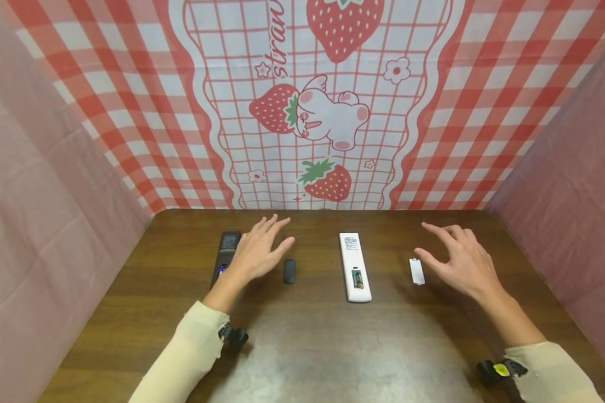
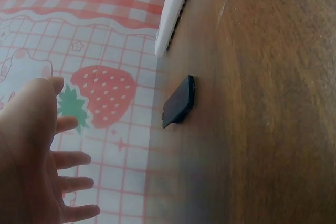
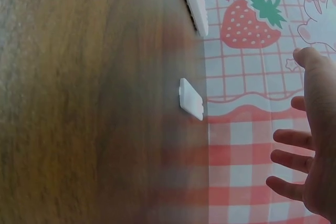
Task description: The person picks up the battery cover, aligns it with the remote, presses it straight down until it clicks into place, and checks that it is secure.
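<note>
My left hand (image 1: 259,252) hovers with spread fingers over the right side of a black remote control (image 1: 229,242), hiding part of it. A small black battery cover (image 1: 289,271) lies just right of that hand. In the middle, a white remote control (image 1: 350,256) lies back side up, its battery compartment uncovered and a green battery (image 1: 357,279) showing inside. Its loose white battery cover (image 1: 417,271) lies farther right. Beside that cover my right hand (image 1: 461,260) is held above the table, fingers extended, touching nothing. Both wrist views show the hands with nothing in them.
The brown wooden table (image 1: 302,358) ends at a cloth backdrop (image 1: 222,112) with strawberries and red checks. Pink cloth walls (image 1: 50,168) stand on both sides. A small black camera is strapped at each wrist.
</note>
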`<move>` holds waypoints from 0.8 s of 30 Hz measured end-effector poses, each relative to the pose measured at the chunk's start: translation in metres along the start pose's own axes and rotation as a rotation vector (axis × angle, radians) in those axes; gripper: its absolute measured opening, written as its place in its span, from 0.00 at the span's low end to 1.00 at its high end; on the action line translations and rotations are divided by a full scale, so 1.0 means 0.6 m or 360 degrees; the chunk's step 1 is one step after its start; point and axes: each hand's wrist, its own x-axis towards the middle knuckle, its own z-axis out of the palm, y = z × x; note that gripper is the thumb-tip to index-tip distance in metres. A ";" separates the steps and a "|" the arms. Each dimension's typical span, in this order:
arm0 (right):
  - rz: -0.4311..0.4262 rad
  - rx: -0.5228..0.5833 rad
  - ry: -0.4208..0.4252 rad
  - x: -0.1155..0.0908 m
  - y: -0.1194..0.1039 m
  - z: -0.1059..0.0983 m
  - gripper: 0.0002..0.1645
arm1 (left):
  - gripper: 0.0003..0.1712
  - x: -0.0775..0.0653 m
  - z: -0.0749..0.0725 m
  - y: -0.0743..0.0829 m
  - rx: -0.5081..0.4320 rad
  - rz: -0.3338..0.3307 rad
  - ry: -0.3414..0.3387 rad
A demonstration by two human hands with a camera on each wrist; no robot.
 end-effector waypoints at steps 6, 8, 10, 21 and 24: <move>-0.0008 -0.0019 0.0020 -0.003 -0.004 0.008 0.39 | 0.39 0.004 0.009 0.005 -0.0018 0.0018 0.0020; -0.0007 -0.0026 0.0014 -0.003 -0.006 0.011 0.38 | 0.39 0.005 0.012 0.008 -0.0033 0.0026 0.0015; -0.0004 -0.0038 0.0004 -0.004 -0.007 0.013 0.38 | 0.39 0.006 0.016 0.011 -0.0043 0.0031 0.0009; 0.0052 -0.0036 -0.0050 -0.010 -0.010 0.016 0.35 | 0.38 0.014 0.037 0.033 -0.0072 0.0051 0.0049; 0.0060 -0.0030 -0.0044 -0.009 -0.010 0.018 0.35 | 0.38 0.017 0.038 0.037 -0.0089 0.0047 0.0055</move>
